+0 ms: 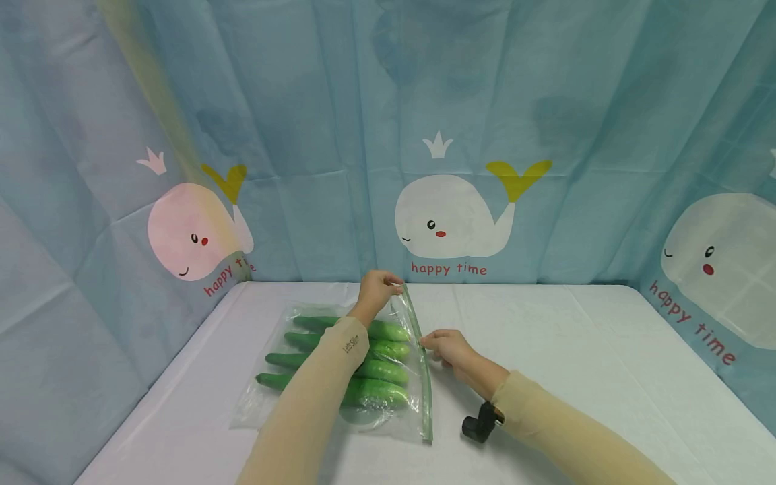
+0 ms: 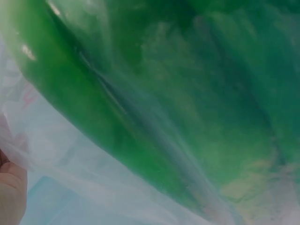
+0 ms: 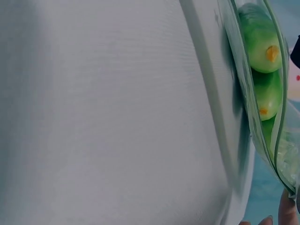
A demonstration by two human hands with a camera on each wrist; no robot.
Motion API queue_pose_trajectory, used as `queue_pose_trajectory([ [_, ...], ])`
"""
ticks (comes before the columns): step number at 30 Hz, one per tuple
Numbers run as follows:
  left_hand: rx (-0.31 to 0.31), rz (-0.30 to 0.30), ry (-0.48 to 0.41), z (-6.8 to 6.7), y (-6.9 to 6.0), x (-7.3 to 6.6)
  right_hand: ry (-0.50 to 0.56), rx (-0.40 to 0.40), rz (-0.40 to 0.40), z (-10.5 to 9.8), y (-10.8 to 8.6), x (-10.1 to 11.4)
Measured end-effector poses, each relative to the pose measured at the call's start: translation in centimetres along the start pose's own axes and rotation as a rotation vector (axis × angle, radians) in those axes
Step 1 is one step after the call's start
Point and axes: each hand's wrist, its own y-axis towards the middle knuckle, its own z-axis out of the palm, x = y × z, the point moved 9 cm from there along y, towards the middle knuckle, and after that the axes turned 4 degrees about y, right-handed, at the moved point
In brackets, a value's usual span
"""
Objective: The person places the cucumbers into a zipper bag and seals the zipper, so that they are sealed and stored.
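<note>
A clear zip bag [image 1: 394, 426] lies on the table with several green cucumbers [image 1: 378, 391] side by side inside. Its green zip strip [image 1: 427, 404] runs along the right edge. My left hand [image 1: 377, 294] reaches over the bag and pinches the far end of that strip. Partway along the same edge, my right hand [image 1: 450, 346] pinches the strip between thumb and fingers. Seen from the right wrist, the bag's mouth [image 3: 277, 136] gapes, with cucumber ends [image 3: 262, 51] showing. Cucumbers under plastic [image 2: 117, 122] fill most of the left wrist view.
A white-covered table [image 1: 545, 323] carries the bag. Blue curtain [image 1: 315, 222] with whale prints stands behind and at both sides. A black wrist camera [image 1: 479, 424] hangs below my right wrist, just above the table.
</note>
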Motion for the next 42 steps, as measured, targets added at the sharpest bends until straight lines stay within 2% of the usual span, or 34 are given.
queue_pose_trajectory([
  [10,0.014,0.002,0.018,-0.2,0.1,-0.1,0.014,0.046,-0.003,0.3,-0.7,-0.6],
  [22,-0.002,-0.019,0.006,-0.2,0.3,-0.1,-0.038,0.138,-0.039,0.5,-1.1,-0.3],
  [35,-0.011,-0.017,0.014,-0.5,0.4,0.1,-0.065,0.165,-0.06,0.6,-1.6,-0.5],
  [42,-0.015,-0.011,0.008,-0.6,0.3,0.1,-0.085,0.153,-0.062,0.6,-2.3,-0.5],
])
